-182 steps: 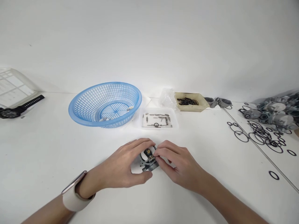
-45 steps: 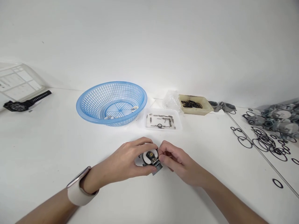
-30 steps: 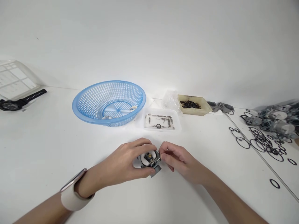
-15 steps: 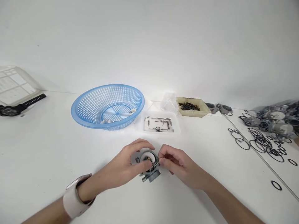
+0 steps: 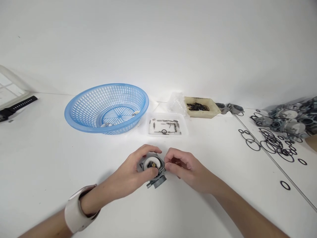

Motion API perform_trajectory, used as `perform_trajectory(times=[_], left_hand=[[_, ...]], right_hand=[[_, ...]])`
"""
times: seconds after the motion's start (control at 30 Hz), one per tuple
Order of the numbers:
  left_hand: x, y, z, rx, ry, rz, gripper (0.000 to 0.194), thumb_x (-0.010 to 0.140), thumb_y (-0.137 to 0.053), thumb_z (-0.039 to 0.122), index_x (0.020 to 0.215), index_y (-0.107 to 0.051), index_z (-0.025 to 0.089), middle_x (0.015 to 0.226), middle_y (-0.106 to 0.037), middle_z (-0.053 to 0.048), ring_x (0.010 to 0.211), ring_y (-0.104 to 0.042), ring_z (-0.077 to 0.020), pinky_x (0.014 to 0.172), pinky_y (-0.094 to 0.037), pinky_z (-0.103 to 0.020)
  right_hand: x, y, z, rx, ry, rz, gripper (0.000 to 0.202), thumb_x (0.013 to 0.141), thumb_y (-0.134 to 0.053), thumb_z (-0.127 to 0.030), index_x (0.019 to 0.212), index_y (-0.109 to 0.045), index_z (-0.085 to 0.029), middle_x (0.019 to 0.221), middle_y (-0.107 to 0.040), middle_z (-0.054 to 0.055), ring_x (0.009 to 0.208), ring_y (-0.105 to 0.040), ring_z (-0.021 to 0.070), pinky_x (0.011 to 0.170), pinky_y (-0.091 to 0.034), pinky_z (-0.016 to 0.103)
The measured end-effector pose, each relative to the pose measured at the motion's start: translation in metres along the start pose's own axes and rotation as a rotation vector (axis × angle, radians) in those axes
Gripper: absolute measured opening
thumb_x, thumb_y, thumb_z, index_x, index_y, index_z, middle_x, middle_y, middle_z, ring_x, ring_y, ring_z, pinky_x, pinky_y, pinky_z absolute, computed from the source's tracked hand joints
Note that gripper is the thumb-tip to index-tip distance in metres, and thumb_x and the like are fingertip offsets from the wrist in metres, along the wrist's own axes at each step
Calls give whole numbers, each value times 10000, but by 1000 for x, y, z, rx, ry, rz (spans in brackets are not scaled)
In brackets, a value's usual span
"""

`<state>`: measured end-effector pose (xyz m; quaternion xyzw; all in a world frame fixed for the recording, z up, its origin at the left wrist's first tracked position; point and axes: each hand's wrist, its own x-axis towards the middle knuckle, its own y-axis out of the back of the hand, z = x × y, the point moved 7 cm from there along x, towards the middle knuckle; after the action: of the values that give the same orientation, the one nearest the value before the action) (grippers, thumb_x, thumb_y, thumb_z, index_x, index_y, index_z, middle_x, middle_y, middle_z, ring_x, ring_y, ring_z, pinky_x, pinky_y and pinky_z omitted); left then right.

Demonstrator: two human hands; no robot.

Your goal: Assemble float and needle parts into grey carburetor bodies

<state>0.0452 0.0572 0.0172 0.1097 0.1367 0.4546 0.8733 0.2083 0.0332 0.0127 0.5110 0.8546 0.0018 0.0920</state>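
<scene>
A grey metal carburetor [image 5: 158,181] with a white float [image 5: 149,161] and a brass part in its bowl side sits on the white table in front of me. My left hand [image 5: 135,172] grips it from the left, thumb pressed over the inside and fingers curved along the far rim. At its right edge, my right hand [image 5: 182,167] holds thumb and forefinger pinched together against the body. Whatever lies between those fingertips is too small or hidden to make out.
Beyond my hands stand a blue basket [image 5: 106,128], a white tray [image 5: 185,127] of small metal parts and a yellowish bin [image 5: 204,114] of black rings. To the right lie loose O-rings [image 5: 285,185] and piled carburetors [image 5: 293,127]. A black watch [image 5: 21,105] lies far left.
The whole view has shifted slightly, so everything sits a little further left and higher. Both hands keep the same hold at the carburetor.
</scene>
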Motion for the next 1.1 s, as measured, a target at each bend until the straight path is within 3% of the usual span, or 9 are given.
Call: perform_trajectory(times=[0.17,0.53,0.8,1.0,1.1], left_hand=[[-2,-3,0,-41,63,-22,372,892,-621,252,1261,-581,265,950,-660,11,783,-601,-155,711,-518,-275],[-7,-4,7,20,8,-24,389,894,-641,253,1273,-564,292,1060,-645,5,699,-575,-124,623,-492,-256],[-3,0,2,-7,41,-16,314,943,-629,314,1251,-590,269,962,-636,7,832,-593,-170,735,-498,-291],[-3,1,7,38,-46,-1,245,983,-614,338,1218,-607,267,1067,-638,-8,849,-602,-161,767,-515,-298],[-6,4,13,111,-108,-14,261,969,-661,346,1216,-615,278,1146,-644,-16,974,-631,-188,870,-530,-326]], right_hand=[[0,-1,-1,1,3,-5,184,1043,-616,-338,914,-607,-207,752,-466,-54,664,-388,111,616,-307,276],[0,-3,2,17,-1,-8,201,1045,-617,-353,904,-615,-210,732,-462,-52,644,-379,113,599,-300,283],[5,0,14,47,-23,64,266,1051,-596,-449,912,-626,-224,737,-456,-47,645,-405,121,588,-316,282],[7,-2,14,71,-29,74,266,1043,-602,-448,906,-620,-221,721,-464,-50,618,-411,113,578,-305,279],[6,-2,13,69,-30,88,272,1039,-606,-459,910,-617,-219,721,-473,-49,613,-402,111,574,-294,278]])
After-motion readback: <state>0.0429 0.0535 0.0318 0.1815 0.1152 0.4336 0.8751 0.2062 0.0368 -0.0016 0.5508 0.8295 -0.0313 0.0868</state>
